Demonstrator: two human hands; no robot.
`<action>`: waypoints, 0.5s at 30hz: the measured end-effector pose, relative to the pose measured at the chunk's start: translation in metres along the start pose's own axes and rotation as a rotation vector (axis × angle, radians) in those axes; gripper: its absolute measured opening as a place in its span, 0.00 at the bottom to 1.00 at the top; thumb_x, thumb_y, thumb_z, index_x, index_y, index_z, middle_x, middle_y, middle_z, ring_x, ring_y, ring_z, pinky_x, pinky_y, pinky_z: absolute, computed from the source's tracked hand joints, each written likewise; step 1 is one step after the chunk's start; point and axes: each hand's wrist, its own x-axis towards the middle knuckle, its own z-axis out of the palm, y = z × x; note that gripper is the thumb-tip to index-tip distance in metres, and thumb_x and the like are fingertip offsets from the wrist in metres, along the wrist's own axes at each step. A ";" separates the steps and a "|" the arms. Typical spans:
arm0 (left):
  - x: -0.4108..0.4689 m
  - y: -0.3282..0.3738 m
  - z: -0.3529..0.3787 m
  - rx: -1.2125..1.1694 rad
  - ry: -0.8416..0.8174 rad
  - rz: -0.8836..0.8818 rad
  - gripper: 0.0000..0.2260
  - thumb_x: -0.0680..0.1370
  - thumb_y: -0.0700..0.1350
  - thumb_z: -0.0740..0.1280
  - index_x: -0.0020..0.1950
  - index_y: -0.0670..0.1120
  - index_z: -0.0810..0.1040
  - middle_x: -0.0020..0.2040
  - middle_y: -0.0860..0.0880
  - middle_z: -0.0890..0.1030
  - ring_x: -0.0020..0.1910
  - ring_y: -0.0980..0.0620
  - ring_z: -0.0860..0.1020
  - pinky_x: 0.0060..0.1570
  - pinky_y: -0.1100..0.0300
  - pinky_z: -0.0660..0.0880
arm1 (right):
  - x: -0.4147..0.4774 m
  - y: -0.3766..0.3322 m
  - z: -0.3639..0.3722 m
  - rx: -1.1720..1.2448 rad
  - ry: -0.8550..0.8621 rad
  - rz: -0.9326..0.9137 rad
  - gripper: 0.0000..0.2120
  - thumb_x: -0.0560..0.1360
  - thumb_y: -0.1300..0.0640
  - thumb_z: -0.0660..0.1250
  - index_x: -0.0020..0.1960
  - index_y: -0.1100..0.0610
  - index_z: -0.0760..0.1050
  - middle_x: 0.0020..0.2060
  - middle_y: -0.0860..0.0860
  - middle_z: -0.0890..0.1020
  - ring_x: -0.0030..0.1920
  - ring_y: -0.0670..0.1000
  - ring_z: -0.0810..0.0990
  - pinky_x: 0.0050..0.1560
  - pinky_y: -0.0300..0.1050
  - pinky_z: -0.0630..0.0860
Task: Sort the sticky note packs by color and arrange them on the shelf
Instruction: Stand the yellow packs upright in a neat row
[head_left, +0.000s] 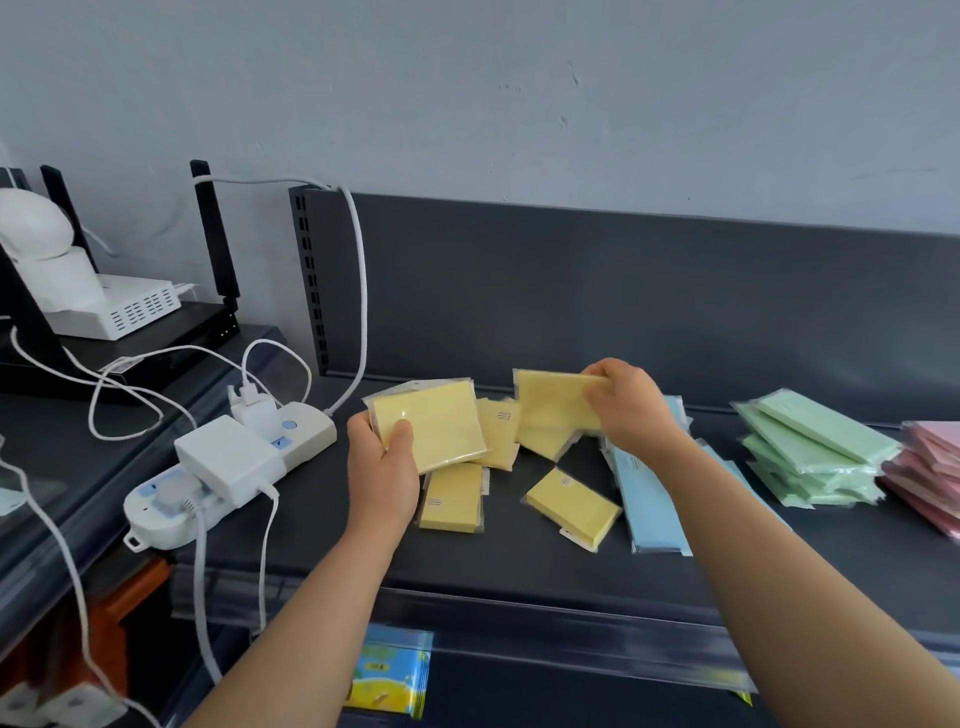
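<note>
**Head view, mid-sort**

The left hand (382, 467) gripped a yellow pack (436, 426), thumb on its face and fingers curled behind it. The right hand (631, 410) pinched a second yellow pack (550, 402) by its right edge, holding it tilted. Loose yellow packs (452, 496) lay flat on the shelf (519, 561) between and below the hands. Blue packs (652, 499) lay under the right wrist. A green stack (810, 452) touched a pink stack (930, 467) further right. A power strip (218, 467) lay at the left.
</note>
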 end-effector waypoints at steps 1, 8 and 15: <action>0.000 0.001 0.000 -0.001 -0.009 0.004 0.05 0.83 0.43 0.58 0.58 0.47 0.66 0.48 0.55 0.72 0.44 0.61 0.72 0.39 0.65 0.68 | -0.002 -0.001 -0.004 0.045 0.062 0.003 0.11 0.79 0.61 0.55 0.59 0.55 0.72 0.37 0.48 0.74 0.31 0.46 0.70 0.27 0.35 0.64; -0.006 0.008 0.008 -0.031 -0.158 0.001 0.04 0.83 0.44 0.57 0.56 0.48 0.68 0.49 0.51 0.74 0.45 0.54 0.74 0.41 0.58 0.73 | -0.020 -0.008 0.001 0.459 -0.151 0.025 0.07 0.78 0.59 0.63 0.52 0.51 0.78 0.47 0.56 0.81 0.46 0.55 0.79 0.54 0.59 0.77; -0.008 0.009 0.011 0.051 -0.269 0.021 0.14 0.78 0.51 0.68 0.59 0.50 0.67 0.50 0.55 0.77 0.49 0.57 0.77 0.43 0.59 0.73 | -0.026 -0.010 0.034 0.341 -0.175 -0.033 0.10 0.71 0.55 0.74 0.51 0.48 0.79 0.44 0.53 0.80 0.42 0.50 0.77 0.49 0.47 0.78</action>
